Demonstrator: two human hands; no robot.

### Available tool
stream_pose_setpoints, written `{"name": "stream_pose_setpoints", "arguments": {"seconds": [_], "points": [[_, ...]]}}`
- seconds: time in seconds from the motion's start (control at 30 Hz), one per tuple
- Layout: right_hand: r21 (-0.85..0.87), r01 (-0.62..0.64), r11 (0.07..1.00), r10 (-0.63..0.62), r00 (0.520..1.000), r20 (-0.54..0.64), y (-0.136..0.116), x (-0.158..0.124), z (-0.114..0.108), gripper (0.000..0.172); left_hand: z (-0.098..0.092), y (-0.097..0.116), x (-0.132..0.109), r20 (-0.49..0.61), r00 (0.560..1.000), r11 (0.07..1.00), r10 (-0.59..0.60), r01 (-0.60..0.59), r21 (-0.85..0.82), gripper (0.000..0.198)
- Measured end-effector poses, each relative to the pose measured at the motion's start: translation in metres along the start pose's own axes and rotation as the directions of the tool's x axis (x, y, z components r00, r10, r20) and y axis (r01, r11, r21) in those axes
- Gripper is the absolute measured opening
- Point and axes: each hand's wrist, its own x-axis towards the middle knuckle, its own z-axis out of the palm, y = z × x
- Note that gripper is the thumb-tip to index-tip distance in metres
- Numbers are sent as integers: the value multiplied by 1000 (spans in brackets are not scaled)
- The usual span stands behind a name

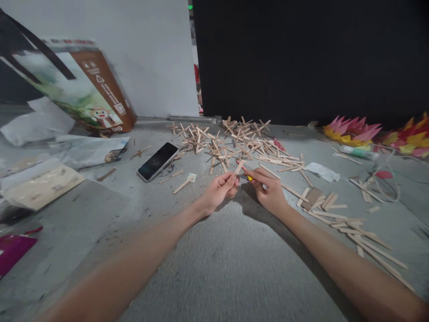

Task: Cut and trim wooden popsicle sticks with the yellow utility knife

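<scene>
My left hand [221, 190] is closed in a pinch on a short wooden stick [239, 167] that points up and away. My right hand [268, 188] is closed around a small yellow-handled tool [248, 177], its tip meeting the stick near my left fingers. Both hands hover just above the grey floor [228, 259], close together at the centre. Beyond them lies a pile of wooden stick crosses [231, 143].
A black phone [157, 161] lies left of the hands. A brown carton [87, 91] leans at the far left, with plastic bags and papers [43, 179]. Long loose sticks [351, 223] lie to the right. Pink and red paper flowers [355, 129] sit by the black wall.
</scene>
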Motion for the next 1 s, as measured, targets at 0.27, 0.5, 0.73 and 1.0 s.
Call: {"name": "stream_pose_setpoints", "arguments": {"seconds": [0.27,0.5,0.73,1.0], "points": [[-16,-10,1000,10,1000,-5,3,-3,1,35,1,-2,-1,-28,999,996,20,-18,93,44],[-38,6,999,-6,1000,17,2,-5,2,39,6,1,-6,-85,992,945,95,-63,322,51],[-75,64,995,-62,998,21,1,-5,1,42,7,-1,-7,-85,990,904,109,-63,423,52],[-75,49,996,-49,999,2,1,-5,2,36,7,1,-6,-96,988,892,120,-65,447,52]]}}
